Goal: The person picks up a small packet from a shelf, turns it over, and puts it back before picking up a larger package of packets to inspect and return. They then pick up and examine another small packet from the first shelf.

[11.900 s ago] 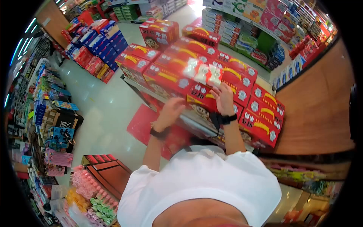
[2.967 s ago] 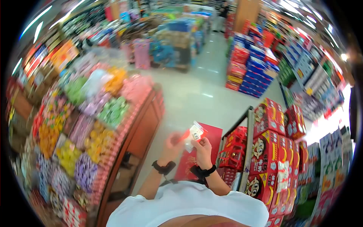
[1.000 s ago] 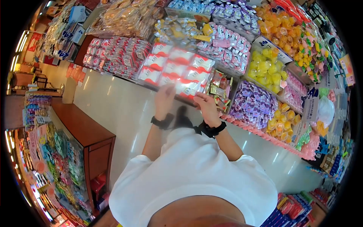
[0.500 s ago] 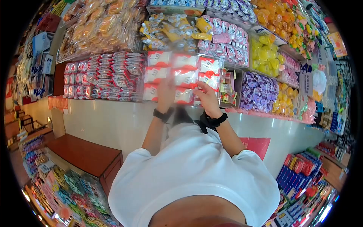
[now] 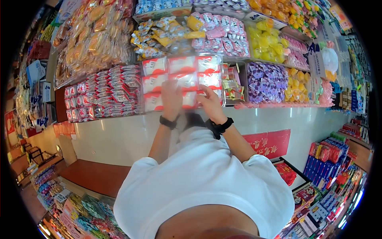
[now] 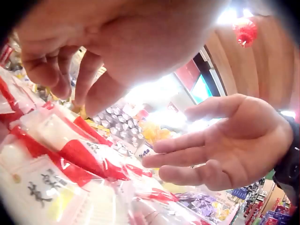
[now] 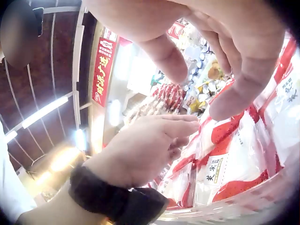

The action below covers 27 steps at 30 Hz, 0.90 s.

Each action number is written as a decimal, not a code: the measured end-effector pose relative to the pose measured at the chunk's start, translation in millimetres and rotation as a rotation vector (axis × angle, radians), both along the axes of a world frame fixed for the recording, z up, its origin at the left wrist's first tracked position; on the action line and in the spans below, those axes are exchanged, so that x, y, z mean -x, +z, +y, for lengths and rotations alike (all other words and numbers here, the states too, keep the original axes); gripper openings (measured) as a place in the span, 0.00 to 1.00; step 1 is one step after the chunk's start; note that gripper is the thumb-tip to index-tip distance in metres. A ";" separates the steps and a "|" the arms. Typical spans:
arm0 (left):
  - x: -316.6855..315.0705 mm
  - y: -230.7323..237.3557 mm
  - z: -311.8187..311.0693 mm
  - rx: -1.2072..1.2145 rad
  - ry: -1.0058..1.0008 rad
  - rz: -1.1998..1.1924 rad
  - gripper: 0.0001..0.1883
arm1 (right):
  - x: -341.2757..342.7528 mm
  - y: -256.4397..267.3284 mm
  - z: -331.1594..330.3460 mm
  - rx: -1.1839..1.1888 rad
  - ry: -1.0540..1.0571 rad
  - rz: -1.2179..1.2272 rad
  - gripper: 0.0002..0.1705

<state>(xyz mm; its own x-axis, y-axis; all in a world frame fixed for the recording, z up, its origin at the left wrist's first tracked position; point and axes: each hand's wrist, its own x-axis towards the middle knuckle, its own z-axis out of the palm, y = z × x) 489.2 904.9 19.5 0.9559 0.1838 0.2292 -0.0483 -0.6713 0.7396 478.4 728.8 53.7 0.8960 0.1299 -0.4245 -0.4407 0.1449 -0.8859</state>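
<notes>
White-and-red plastic packets [image 5: 183, 65] lie in rows in a clear-walled bin [image 7: 234, 205] on the candy counter. Over the left front rows is my left hand [image 5: 171, 99], somewhat blurred in the head view. The left wrist view shows that hand's fingers [image 6: 91, 79] bent loosely down above the packets [image 6: 51, 185], holding nothing. My right hand [image 5: 211, 104] is over the bin's right front, fingers spread. Nothing lies in its palm [image 6: 234, 145] in the left wrist view. Its thumb and fingers stand apart close over a packet [image 7: 229, 164] in the right wrist view.
Small red-and-silver packets [image 5: 115, 87] fill the bin to the left. To the right are wrapped candies [image 5: 234, 87] and purple-wrapped sweets [image 5: 266, 81]. Yellow pouches [image 5: 159, 36] lie behind. A red mat [image 5: 268, 143] is on the floor.
Earlier, packets lay on stacked red gift boxes, then the hands held a packet while turning away. Now both hands are empty over the packet bin; the right hand has drawn slightly back from a packet.
</notes>
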 end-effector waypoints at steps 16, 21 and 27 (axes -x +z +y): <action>65.7 50.9 -272.1 0.168 -0.518 0.027 0.13 | 106.9 33.0 -256.5 -0.157 -0.236 -0.109 0.19; 98.8 28.0 -387.1 0.193 -0.883 0.031 0.12 | 174.5 29.0 -358.3 -0.191 -0.556 -0.192 0.19; 142.4 33.6 -498.0 0.177 -1.223 0.111 0.13 | 265.6 19.4 -445.4 -0.138 -0.958 -0.197 0.16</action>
<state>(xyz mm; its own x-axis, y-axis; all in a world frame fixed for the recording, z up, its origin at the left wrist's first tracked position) 346.8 406.9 53.1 0.5341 -0.8215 0.1995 -0.5037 -0.1198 0.8555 212.7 283.4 73.1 0.7015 -0.6501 -0.2919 0.0706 0.4711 -0.8793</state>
